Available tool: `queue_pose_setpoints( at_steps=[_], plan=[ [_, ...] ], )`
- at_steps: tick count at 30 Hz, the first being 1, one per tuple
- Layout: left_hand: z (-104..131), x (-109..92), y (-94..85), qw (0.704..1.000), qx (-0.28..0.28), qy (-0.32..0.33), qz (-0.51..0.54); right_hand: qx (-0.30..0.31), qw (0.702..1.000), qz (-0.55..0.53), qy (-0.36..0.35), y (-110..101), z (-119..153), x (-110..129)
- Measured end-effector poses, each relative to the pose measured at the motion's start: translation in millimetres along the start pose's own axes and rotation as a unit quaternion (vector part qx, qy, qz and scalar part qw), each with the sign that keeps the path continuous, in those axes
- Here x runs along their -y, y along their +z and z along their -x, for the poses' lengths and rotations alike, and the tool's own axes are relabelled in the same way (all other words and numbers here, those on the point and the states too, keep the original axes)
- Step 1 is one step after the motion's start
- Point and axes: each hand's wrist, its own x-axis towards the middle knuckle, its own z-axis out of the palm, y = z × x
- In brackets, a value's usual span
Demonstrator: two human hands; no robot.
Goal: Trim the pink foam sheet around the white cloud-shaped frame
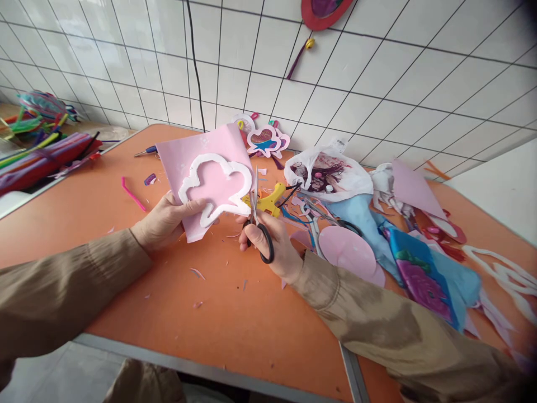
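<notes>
My left hand [168, 219] grips a pink sheet [174, 154] by its lower left edge, thumb on top. On the sheet lies a white cloud-shaped outline [244, 174] with a pink middle. My right hand [272, 243] has its fingers in the black handles of a pair of scissors [254, 196]. The blades point up and away, at the right edge of the white outline; whether they touch the sheet cannot be made out. Just behind the scissors, a yellow glue gun [272, 200] lies on the orange table [201, 336].
Finished cloud-shaped pieces [264, 143] rest near the tiled wall [235, 84]. At right are a white plastic bag [352, 182], pink ovals [348, 252] and blue fabric [423, 274]. Colourful craft stems [46, 162] lie far left, a blue-handled tool [146, 151] behind the sheet.
</notes>
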Motion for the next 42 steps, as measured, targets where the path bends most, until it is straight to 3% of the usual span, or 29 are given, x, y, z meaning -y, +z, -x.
queue_pose_setpoints(
  at_steps=[6,13,42],
  plan=[
    [6.6,3.7,7.9,0.999,-0.024,-0.036,0.026,-0.012,0.999,0.031,0.003,-0.2,-0.5,-1.9],
    [9.0,4.1,14.6,0.998,-0.048,-0.013,0.042,-0.030,0.999,0.032,0.009,-0.2,-2.1,-5.4],
    [5.8,1.2,8.6,0.999,-0.006,0.030,-0.031,-0.051,0.997,0.009,0.057,3.6,-4.1,-2.9]
  ],
)
